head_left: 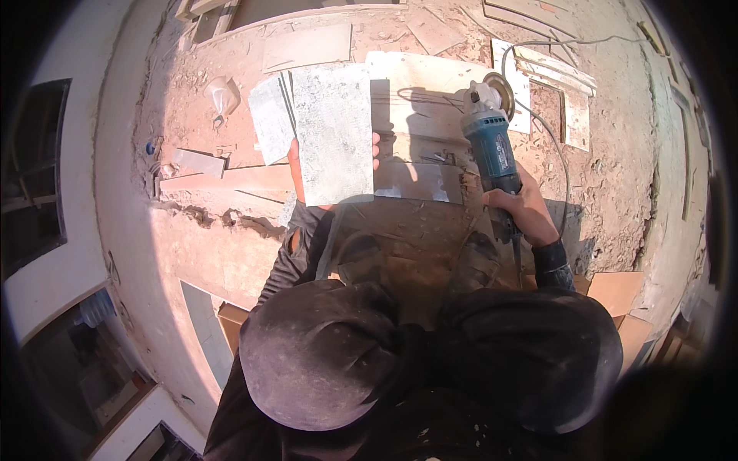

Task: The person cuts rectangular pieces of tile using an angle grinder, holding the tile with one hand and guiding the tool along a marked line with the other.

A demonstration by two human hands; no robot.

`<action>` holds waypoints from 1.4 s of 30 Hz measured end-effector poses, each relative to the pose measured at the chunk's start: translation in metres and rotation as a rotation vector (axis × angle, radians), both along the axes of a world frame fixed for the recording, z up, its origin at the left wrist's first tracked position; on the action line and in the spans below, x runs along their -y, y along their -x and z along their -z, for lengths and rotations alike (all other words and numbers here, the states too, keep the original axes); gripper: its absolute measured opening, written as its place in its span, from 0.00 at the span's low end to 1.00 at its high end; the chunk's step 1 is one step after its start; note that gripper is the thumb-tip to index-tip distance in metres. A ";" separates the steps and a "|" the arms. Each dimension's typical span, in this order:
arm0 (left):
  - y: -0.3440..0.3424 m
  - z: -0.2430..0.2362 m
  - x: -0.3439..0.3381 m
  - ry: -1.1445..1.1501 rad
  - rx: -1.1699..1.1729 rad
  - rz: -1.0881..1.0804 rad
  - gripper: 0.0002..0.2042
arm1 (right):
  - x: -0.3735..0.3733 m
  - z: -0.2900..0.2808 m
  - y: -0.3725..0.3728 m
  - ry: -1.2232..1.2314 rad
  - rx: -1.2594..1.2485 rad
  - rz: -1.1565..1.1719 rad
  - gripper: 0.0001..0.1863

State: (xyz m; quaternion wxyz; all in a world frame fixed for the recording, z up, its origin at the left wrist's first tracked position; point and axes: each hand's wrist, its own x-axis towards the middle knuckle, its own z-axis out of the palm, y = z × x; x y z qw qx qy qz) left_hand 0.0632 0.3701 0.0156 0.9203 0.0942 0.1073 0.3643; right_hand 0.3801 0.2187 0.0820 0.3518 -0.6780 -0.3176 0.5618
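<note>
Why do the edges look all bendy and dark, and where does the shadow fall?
Head view: the fisheye lens bends the wall's straight edges and blackens the corners; strong sun throws the grinder's shadow left onto the pale board; the tile in the left hand looks bright, the knees dark.

Grey speckled tile piece [334, 134]: rectangular, long axis running 12 to 6 o'clock, held flat and facing up, gripped at its lower edge, thumb on its right edge. Surface dusty, mottled grey-white. Angle grinder [490, 146]: blue body, pale gear head, disc at 12 o'clock end; lies at 3 o'clock of the tile, apart from it, handle end gripped, cord looping off at 1 o'clock.
</note>
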 end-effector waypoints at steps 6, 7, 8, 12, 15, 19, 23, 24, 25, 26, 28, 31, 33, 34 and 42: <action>-0.010 -0.016 -0.011 -0.052 -0.072 -0.058 0.51 | -0.001 -0.002 0.000 0.010 0.001 -0.008 0.25; -0.009 -0.014 -0.014 -0.042 -0.013 -0.035 0.50 | -0.001 -0.002 0.001 0.031 0.011 -0.006 0.25; -0.009 -0.012 -0.016 -0.032 0.047 -0.013 0.50 | -0.001 -0.002 0.001 0.053 0.021 -0.003 0.25; -0.021 -0.022 -0.019 0.008 0.082 -0.048 0.49 | 0.001 0.005 0.001 0.029 0.010 0.001 0.24; -0.025 -0.023 -0.020 0.080 0.019 -0.088 0.49 | 0.001 0.004 0.000 0.021 0.022 -0.006 0.24; -0.022 -0.019 -0.023 0.066 0.058 -0.076 0.49 | -0.002 0.000 0.001 0.035 -0.010 -0.004 0.25; -0.019 -0.016 -0.022 -0.004 0.157 -0.032 0.50 | -0.002 0.002 0.000 0.042 -0.017 -0.007 0.25; -0.018 -0.017 -0.021 -0.020 0.097 -0.046 0.50 | -0.002 0.004 0.000 0.041 -0.028 -0.005 0.25; -0.018 -0.018 -0.019 -0.033 0.043 -0.060 0.51 | -0.001 0.006 -0.001 0.041 -0.034 -0.003 0.25; -0.017 -0.020 -0.017 -0.047 -0.010 -0.075 0.52 | 0.000 0.007 -0.001 0.042 -0.040 -0.001 0.26; -0.018 -0.020 -0.016 -0.049 0.017 -0.053 0.54 | 0.001 0.009 -0.003 0.036 -0.044 -0.012 0.26; -0.023 -0.027 -0.010 -0.112 -0.042 -0.032 0.54 | 0.002 0.011 -0.002 0.026 -0.048 -0.004 0.27; -0.020 -0.021 -0.017 -0.214 0.082 0.040 0.44 | 0.001 0.011 -0.002 0.023 -0.056 0.006 0.27; -0.016 -0.016 -0.020 -0.266 0.137 0.074 0.38 | 0.000 0.011 -0.002 0.023 -0.070 0.006 0.27; -0.014 -0.026 -0.045 -0.111 -0.546 -0.130 0.18 | 0.002 0.003 -0.003 0.050 -0.031 0.019 0.26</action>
